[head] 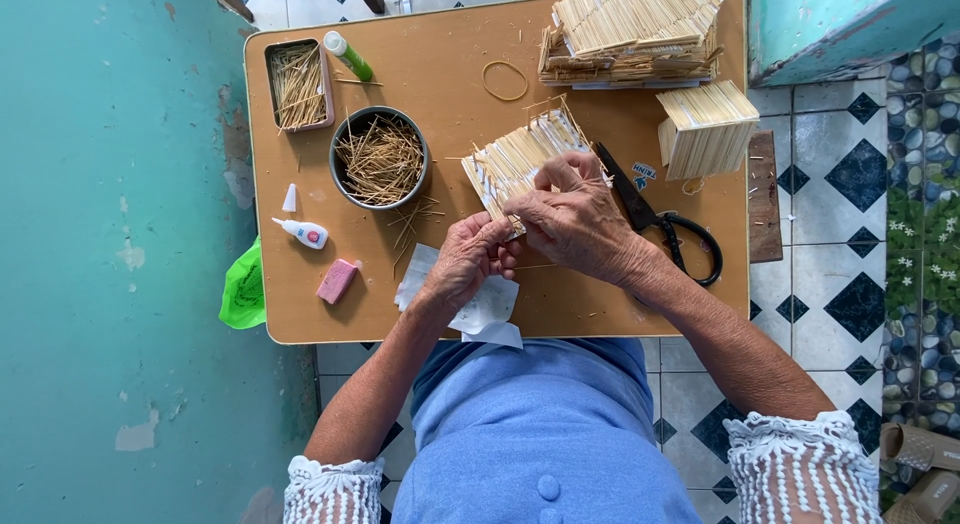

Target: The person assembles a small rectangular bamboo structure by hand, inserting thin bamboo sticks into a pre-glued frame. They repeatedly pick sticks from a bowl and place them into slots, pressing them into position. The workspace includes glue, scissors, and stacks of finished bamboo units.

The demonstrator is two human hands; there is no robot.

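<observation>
A flat panel of glued straw sticks (pixel 520 159) lies tilted near the middle of a small tan table (pixel 450 59), its near corner pinched between both hands. The left hand (pixel 470 259) has its fingers closed on that lower edge; the right hand (pixel 575 219) presses down on the panel, fingers curled together on it. Around it stand one round bowl of sticks (pixel 380 159), one rectangular tray of sticks (pixel 298 84), two stick-built blocks (pixel 630 29), one pair of black scissors (pixel 660 219), one rubber band (pixel 505 81), one glue bottle (pixel 303 232) and one pink eraser (pixel 337 281). A teal wall (pixel 110 234) crowds the table's left edge; chequered tile floor (pixel 830 204) opens to the right.
</observation>
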